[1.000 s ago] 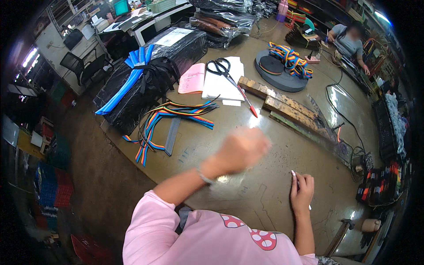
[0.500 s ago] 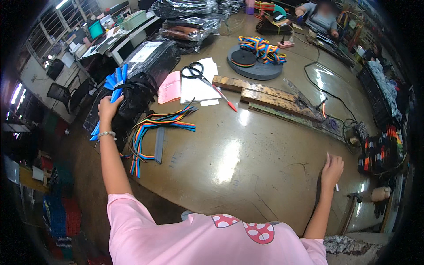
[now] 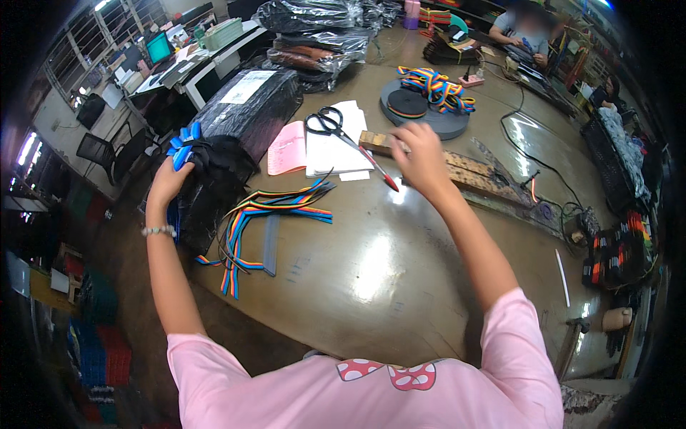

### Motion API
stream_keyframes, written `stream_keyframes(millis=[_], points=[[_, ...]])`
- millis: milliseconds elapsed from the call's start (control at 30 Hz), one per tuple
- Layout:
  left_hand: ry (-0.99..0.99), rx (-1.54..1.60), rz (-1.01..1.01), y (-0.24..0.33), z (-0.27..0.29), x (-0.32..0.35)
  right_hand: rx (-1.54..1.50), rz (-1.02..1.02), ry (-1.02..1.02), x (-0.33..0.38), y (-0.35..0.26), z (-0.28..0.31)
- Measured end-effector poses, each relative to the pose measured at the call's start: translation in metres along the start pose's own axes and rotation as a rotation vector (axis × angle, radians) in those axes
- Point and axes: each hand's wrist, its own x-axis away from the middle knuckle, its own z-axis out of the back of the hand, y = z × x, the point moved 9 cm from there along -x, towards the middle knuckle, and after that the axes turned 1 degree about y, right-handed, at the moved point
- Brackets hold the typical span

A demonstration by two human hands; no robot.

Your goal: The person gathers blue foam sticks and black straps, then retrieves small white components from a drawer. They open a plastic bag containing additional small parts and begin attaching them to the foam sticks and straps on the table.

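My left hand (image 3: 168,184) reaches to the table's left edge and grips a bunch of blue strips (image 3: 183,141) that stick out of a black plastic bag (image 3: 214,175). My right hand (image 3: 420,156) is raised over the middle of the table, blurred, fingers loosely spread, with nothing seen in it. It hovers above a long wooden block (image 3: 464,171) and close to a red pen (image 3: 376,169). Several cut rainbow ribbon strips (image 3: 275,206) lie fanned out between my two hands.
Scissors (image 3: 329,121) lie on white sheets (image 3: 336,146) next to a pink sheet (image 3: 287,149). A round reel with rainbow ribbon (image 3: 429,96) sits farther back. A long black wrapped bundle (image 3: 246,100) lies at the left. A person (image 3: 525,32) works at the far end.
My left hand has closed on the blue strips. My right hand has lifted off the table's right side and swung forward over the wooden block.
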Motion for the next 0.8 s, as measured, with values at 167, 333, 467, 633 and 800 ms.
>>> stream_keyframes(millis=[167, 333, 467, 633, 800], points=[[0.204, 0.229, -0.018, 0.007, 0.055, 0.053, 0.502, 0.038, -0.543, -0.031, 0.010, -0.154], [0.257, 0.374, 0.002, 0.053, 0.093, 0.100, 0.418, -0.107, -0.569, -0.033, 0.020, -0.178], [0.219, 0.247, -0.319, 0.147, 0.082, 0.160, -0.404, -0.584, -0.537, -0.043, 0.022, -0.122], [-0.414, 0.238, -0.963, 0.262, -0.070, 0.243, -1.267, -0.640, -0.335, 0.006, -0.010, 0.028], [-0.750, 0.003, -0.793, 0.244, -0.190, 0.281, -0.348, -0.567, -0.513, 0.112, -0.008, 0.123]])
